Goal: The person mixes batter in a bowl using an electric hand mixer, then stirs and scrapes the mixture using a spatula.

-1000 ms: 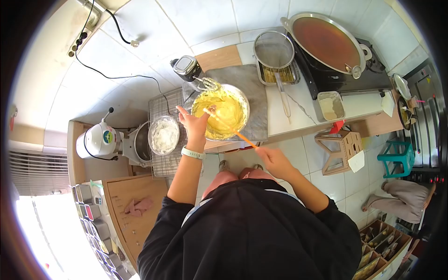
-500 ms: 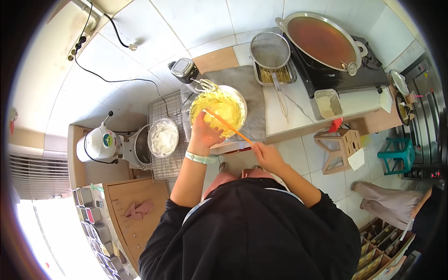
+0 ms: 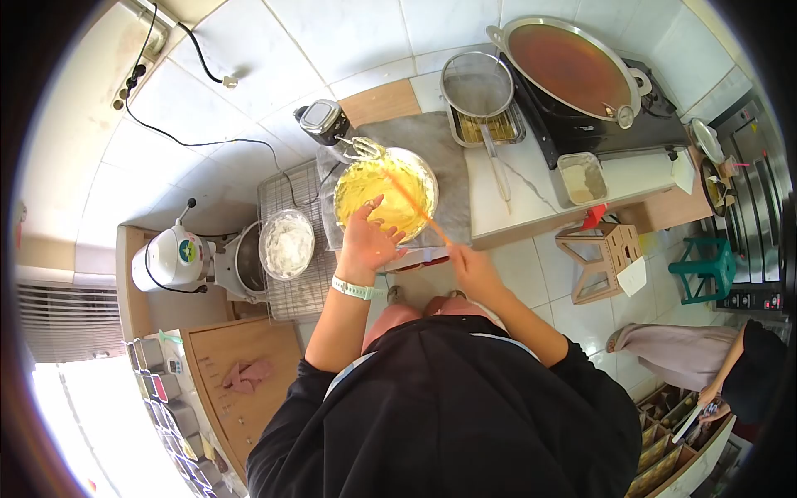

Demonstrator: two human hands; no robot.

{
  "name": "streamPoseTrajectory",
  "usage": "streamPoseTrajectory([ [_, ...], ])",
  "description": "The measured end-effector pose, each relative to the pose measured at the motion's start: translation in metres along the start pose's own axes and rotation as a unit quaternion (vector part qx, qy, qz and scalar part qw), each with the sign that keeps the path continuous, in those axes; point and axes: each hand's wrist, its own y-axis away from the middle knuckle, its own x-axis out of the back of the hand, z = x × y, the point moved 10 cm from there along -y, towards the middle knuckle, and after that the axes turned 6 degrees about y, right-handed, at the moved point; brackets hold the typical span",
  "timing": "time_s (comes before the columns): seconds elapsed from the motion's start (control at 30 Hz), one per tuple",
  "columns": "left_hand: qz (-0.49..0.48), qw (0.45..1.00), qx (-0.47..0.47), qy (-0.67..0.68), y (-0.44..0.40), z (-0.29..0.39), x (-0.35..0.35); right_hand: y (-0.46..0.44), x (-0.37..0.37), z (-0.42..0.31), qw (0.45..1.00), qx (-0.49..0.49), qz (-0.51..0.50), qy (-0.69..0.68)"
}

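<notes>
A metal bowl [image 3: 431,178] of yellow batter sits on a grey cloth [image 3: 452,166] on the counter. My right hand [image 3: 475,270] is closed round the handle of an orange spatula [image 3: 415,205], which slants across the bowl and is smeared by motion. Its far end lies over the batter near the back of the bowl. At the near left rim, my left hand [image 3: 369,245] is palm up with fingers apart, holding nothing. The beaters of a hand mixer [image 3: 325,123], coated in batter, lie at the bowl's back edge.
Left of the bowl, a bowl of white powder [image 3: 287,243] rests on a wire rack [image 3: 286,187], beside a stand mixer [image 3: 176,257]. To the right are a sieve [image 3: 477,85], a wide pan of reddish liquid [image 3: 573,66] and a folding stool [image 3: 599,257]. Another person [image 3: 689,353] stands at lower right.
The spatula's far end has swung away from my left hand toward the back of the bowl. My left hand has lowered slightly. More of the other person shows.
</notes>
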Motion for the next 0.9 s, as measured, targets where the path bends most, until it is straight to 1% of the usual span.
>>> streamPoseTrajectory([
  [0.07,-0.013,0.997,-0.070,-0.036,0.000,0.014,0.013,-0.006,0.007,0.007,0.999,-0.028,0.015,-0.010],
  [0.13,-0.033,0.964,-0.244,-0.103,-0.010,0.068,0.045,-0.005,0.015,0.008,0.999,-0.039,0.021,-0.024],
  [0.17,-0.043,0.934,-0.328,-0.135,-0.013,0.096,0.063,-0.002,0.016,0.008,0.998,-0.053,0.013,-0.030],
  [0.2,0.080,0.898,-0.369,-0.226,-0.020,0.120,0.096,-0.001,0.018,0.007,0.997,-0.065,0.005,-0.035],
  [0.23,0.202,0.839,-0.399,-0.310,-0.023,0.146,0.125,0.001,0.017,0.006,0.996,-0.076,-0.003,-0.039],
  [0.27,0.317,0.758,-0.419,-0.386,-0.024,0.165,0.147,0.002,0.014,0.006,0.996,-0.080,-0.004,-0.038],
  [0.37,0.310,0.742,-0.315,-0.504,-0.090,0.166,0.182,0.010,0.003,-0.001,0.996,-0.086,-0.004,-0.029],
  [0.4,0.312,0.672,-0.323,-0.588,-0.124,0.169,0.198,0.015,0.000,-0.006,0.996,-0.082,-0.005,-0.020],
  [0.43,0.302,0.639,-0.312,-0.635,-0.121,0.167,0.190,0.018,-0.002,-0.011,0.997,-0.079,-0.004,-0.009],
  [0.5,0.273,0.564,-0.293,-0.722,-0.099,0.161,0.157,0.024,-0.008,-0.019,0.994,-0.106,-0.029,-0.003],
  [0.53,0.258,0.455,-0.372,-0.767,-0.089,0.161,0.138,0.025,-0.010,-0.024,0.992,-0.118,-0.042,0.000],
  [0.63,0.210,0.386,-0.419,-0.795,-0.084,0.158,0.132,0.021,-0.006,-0.033,0.976,-0.114,-0.084,0.166],
  [0.67,0.212,0.346,-0.429,-0.807,-0.081,0.154,0.131,0.017,-0.002,-0.038,0.974,-0.117,-0.081,0.178],
  [0.73,0.201,0.361,-0.402,-0.817,-0.083,0.148,0.141,0.010,0.005,-0.049,0.969,-0.124,-0.076,0.202],
  [0.77,0.196,0.369,-0.389,-0.821,-0.083,0.146,0.144,0.008,0.004,-0.053,0.980,-0.101,-0.049,0.164],
  [0.8,0.172,0.410,-0.375,-0.814,-0.084,0.144,0.149,0.006,0.001,-0.053,0.989,-0.076,-0.022,0.126],
  [0.83,0.155,0.421,-0.387,-0.806,-0.077,0.141,0.147,0.005,0.001,-0.056,0.995,-0.050,0.004,0.087],
  [0.87,0.138,0.431,-0.398,-0.798,-0.068,0.138,0.144,0.007,-0.012,-0.043,0.988,-0.141,-0.039,-0.040],
  [0.9,0.121,0.441,-0.408,-0.790,-0.060,0.135,0.144,0.013,-0.029,-0.035,0.956,-0.229,-0.080,-0.167],
])
